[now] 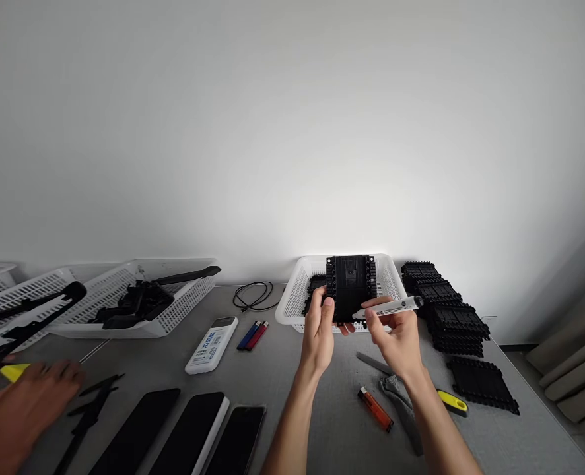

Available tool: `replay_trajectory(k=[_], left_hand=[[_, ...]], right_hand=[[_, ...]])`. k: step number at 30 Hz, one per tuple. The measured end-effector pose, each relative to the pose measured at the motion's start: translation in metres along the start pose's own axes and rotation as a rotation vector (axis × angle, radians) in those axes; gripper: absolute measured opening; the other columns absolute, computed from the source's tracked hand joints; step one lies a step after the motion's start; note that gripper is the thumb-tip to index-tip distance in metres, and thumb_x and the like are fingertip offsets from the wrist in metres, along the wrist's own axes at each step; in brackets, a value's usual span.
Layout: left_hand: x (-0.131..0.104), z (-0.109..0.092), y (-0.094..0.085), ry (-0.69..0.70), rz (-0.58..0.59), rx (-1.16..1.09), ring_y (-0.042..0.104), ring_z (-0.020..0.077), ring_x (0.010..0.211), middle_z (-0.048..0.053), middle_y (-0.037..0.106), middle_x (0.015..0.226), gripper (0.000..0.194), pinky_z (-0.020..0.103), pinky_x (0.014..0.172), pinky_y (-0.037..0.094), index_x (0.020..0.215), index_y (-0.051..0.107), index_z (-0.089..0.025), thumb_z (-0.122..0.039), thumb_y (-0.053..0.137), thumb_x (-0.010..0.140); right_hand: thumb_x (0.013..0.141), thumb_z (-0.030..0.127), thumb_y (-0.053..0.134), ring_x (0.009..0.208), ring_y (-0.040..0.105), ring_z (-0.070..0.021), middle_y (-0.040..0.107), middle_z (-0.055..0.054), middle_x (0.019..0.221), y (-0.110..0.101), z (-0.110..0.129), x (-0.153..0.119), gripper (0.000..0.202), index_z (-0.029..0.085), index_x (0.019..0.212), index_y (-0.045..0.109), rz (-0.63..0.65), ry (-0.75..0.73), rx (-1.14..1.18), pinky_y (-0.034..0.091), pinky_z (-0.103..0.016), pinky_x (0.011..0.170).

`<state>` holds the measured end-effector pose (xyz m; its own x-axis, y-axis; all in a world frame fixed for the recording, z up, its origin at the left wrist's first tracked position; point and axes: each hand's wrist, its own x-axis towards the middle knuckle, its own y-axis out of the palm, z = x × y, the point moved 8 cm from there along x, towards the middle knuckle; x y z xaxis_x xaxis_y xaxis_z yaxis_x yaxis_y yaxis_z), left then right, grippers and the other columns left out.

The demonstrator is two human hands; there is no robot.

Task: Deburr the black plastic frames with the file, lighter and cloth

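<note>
My left hand grips a black plastic panel by its lower left edge, thumb on the front face. The panel is tilted up above a white plastic basket and has knobbed sides. In my right hand is a white marker, pinched between thumb and fingers, its tip at the panel's lower edge. Whether the tip touches the panel I cannot tell. More black panels lie in the basket, partly hidden. Below my right hand are an orange lighter and a grey cloth-like item.
Stacked black panels stand at the right, with a single panel nearer. A yellow-handled tool, two lighters, a white device, a cable and phones lie about. At left, another person's hand is near baskets of black parts.
</note>
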<state>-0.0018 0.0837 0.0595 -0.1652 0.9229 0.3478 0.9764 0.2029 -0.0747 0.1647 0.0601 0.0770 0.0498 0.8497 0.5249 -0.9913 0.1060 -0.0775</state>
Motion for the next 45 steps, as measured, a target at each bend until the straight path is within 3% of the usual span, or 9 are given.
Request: replay_trajectory(k=[6,12,19,24,28,35,42,45], left_hand=[[-0.001,0.0,0.009,-0.019,0.091,0.004,0.063,0.0214,0.09,0.008,0.066,0.106,0.052,0.032,0.08,0.05,0.123,0.053,-0.022,-0.062,0.039,0.093],[-0.001,0.001,0.005,0.031,0.055,0.069,0.062,0.0237,0.103,0.01,0.065,0.117,0.051,0.034,0.088,0.048,0.124,0.054,-0.023,-0.061,0.038,0.094],[-0.004,-0.002,0.007,0.045,0.064,0.12,0.065,0.0231,0.09,0.009,0.068,0.102,0.051,0.035,0.082,0.051,0.122,0.057,-0.022,-0.06,0.036,0.095],[-0.003,-0.001,0.006,0.023,0.039,0.094,0.063,0.0263,0.105,0.011,0.067,0.112,0.052,0.037,0.089,0.051,0.122,0.058,-0.022,-0.062,0.038,0.094],[-0.002,-0.004,0.006,-0.021,0.047,0.023,0.058,0.03,0.117,0.01,0.067,0.099,0.052,0.037,0.087,0.053,0.119,0.059,-0.02,-0.062,0.042,0.093],[-0.004,-0.006,0.007,-0.018,0.063,0.008,0.065,0.0238,0.094,0.004,0.062,0.082,0.051,0.033,0.078,0.056,0.12,0.058,-0.02,-0.059,0.043,0.093],[-0.006,-0.008,0.011,-0.035,0.102,-0.032,0.067,0.0242,0.084,0.005,0.062,0.081,0.054,0.032,0.068,0.058,0.121,0.059,-0.019,-0.062,0.044,0.091],[-0.007,-0.007,0.014,-0.067,0.145,-0.053,0.067,0.0208,0.07,0.003,0.06,0.078,0.056,0.031,0.062,0.057,0.123,0.055,-0.019,-0.063,0.042,0.091]], right_hand=[[0.091,0.028,0.056,0.052,0.056,-0.0099,0.071,-0.006,0.081,0.003,0.01,0.003,0.023,0.015,0.079,0.072,0.037,-0.07,-0.16,0.04,-0.021,0.046],[0.092,0.027,0.054,0.052,0.054,-0.0097,0.072,-0.006,0.082,0.002,0.01,0.003,0.028,0.016,0.07,0.067,0.033,-0.084,-0.208,0.038,-0.02,0.045],[0.092,0.03,0.053,0.05,0.049,-0.0091,0.066,-0.003,0.072,0.001,0.004,0.003,0.025,0.016,0.074,0.064,0.054,-0.023,-0.186,0.035,-0.021,0.044],[0.093,0.034,0.056,0.044,0.043,-0.0073,0.057,0.002,0.063,-0.007,-0.006,0.002,0.023,0.017,0.081,0.065,0.04,0.048,0.0,0.033,-0.02,0.041],[0.089,0.033,0.064,0.049,0.057,-0.0108,0.066,-0.001,0.071,-0.023,0.002,-0.002,0.016,0.018,0.091,0.07,-0.098,-0.027,0.075,0.044,-0.022,0.045],[0.085,0.024,0.066,0.066,0.07,-0.0167,0.077,-0.005,0.084,-0.019,0.025,-0.003,0.01,0.02,0.092,0.073,-0.128,-0.192,-0.258,0.053,-0.025,0.055],[0.086,0.025,0.063,0.066,0.07,-0.0172,0.077,-0.006,0.086,-0.018,0.028,-0.001,0.012,0.02,0.091,0.072,-0.133,-0.231,-0.308,0.056,-0.026,0.055],[0.086,0.025,0.063,0.067,0.07,-0.0173,0.077,-0.006,0.086,-0.018,0.028,-0.001,0.011,0.02,0.091,0.072,-0.124,-0.242,-0.315,0.057,-0.027,0.056]])
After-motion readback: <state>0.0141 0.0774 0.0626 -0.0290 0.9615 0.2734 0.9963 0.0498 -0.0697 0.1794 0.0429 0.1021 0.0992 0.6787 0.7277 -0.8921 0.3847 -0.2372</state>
